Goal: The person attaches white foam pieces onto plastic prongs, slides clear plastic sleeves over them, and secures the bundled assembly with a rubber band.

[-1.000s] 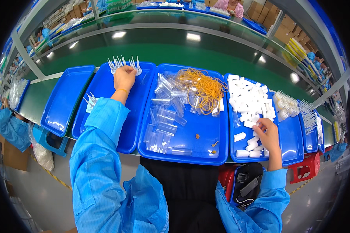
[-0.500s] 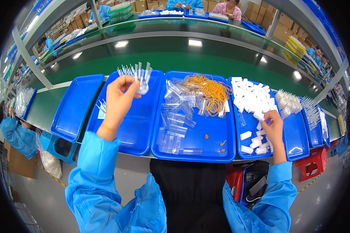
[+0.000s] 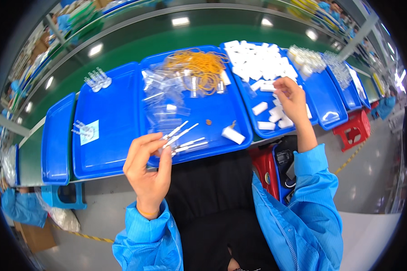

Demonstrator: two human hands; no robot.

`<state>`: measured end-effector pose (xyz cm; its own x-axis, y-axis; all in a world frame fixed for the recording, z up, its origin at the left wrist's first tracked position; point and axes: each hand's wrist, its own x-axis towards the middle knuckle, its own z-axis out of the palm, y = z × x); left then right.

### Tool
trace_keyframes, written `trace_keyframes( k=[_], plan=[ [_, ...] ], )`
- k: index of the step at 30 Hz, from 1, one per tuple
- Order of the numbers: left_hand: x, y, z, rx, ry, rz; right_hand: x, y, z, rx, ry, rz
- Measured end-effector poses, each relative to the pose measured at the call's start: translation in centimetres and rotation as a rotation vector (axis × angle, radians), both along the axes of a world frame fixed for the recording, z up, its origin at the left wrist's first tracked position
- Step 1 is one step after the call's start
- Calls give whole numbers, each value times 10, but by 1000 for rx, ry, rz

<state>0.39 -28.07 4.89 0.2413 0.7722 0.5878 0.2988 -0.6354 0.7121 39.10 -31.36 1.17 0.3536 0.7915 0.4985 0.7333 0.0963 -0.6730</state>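
Note:
My left hand [image 3: 147, 165] is at the near left of a blue tray [image 3: 217, 147]. Its thumb and fingers are closed on a bundle of slim sticks [image 3: 183, 135], white and clear, that point to the right; their base is hidden by the fingers. My right hand [image 3: 293, 99] is over the tray to the right, fingers curled, the tips at the end of a small white block [image 3: 267, 86]. Around it lie many similar white pieces [image 3: 257, 61]. One white block [image 3: 233, 134] shows alone in the middle tray, near its right edge.
Orange rubber bands [image 3: 196, 65] and clear plastic sleeves [image 3: 163, 97] lie in the middle tray. Left of it, a blue tray [image 3: 111, 144] holds upright stick clusters [image 3: 97, 80] and a pale card [image 3: 89, 132]. Farther right are more filled trays, and a red stool [image 3: 353, 131] below.
My view has swung, shifting the trays. My left hand has come back toward me with its bundle, from over the left tray to the middle one. A white block now shows in the middle tray.

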Motion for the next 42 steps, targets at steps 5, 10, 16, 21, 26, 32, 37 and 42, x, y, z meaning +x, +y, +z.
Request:
trace_keyframes(
  k=[5,10,16,21,26,32,37,42],
  plan=[
    [0,-6,-14,26,-81,115,-77,-27,37,-16,77,223],
    [8,-4,-19,-13,-127,76,-131,-20,33,-75,-160,492],
    [5,-16,-14,-40,-65,63,-143,8,15,-158,-319,584],
    [2,-21,-16,-1,-70,52,-144,-4,24,-178,164,421],
    [5,-22,-22,21,-107,17,-169,-27,34,23,682,520],
    [12,-24,-23,51,-128,7,-170,-39,26,100,752,510],
    [19,-28,-27,89,-121,5,-189,-40,28,141,890,390],
    [24,-28,-34,165,-99,5,-186,-41,17,216,460,343]
  ],
)
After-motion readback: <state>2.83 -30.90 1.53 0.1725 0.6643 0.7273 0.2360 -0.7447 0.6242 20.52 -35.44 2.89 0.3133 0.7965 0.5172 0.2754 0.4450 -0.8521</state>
